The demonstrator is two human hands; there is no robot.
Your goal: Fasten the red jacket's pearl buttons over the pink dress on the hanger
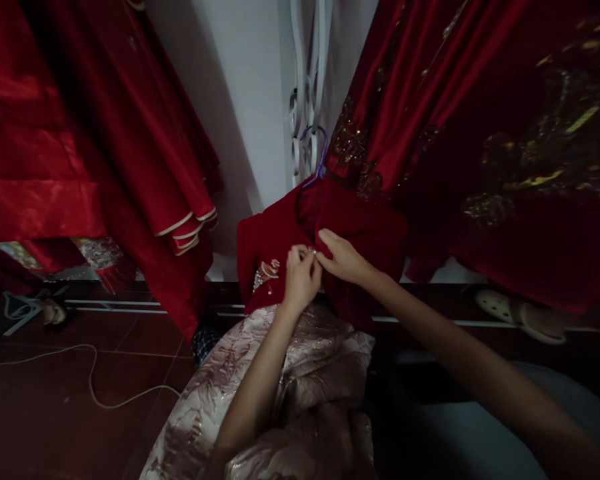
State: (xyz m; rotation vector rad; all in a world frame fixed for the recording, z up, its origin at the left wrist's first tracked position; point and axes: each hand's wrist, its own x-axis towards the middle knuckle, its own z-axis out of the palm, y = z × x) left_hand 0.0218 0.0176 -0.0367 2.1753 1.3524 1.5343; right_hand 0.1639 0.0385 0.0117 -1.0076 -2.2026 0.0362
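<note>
- Brocade cloth (300, 373), pale pink and glossy, lies crumpled nearest.
- Left hand (301, 275) and right hand (343, 257) meet, fingertips pinching the red velvet garment (375, 230).
- It hangs folded from a thin purple hanger (316, 150), between shiny satin gowns (130, 133).
</note>
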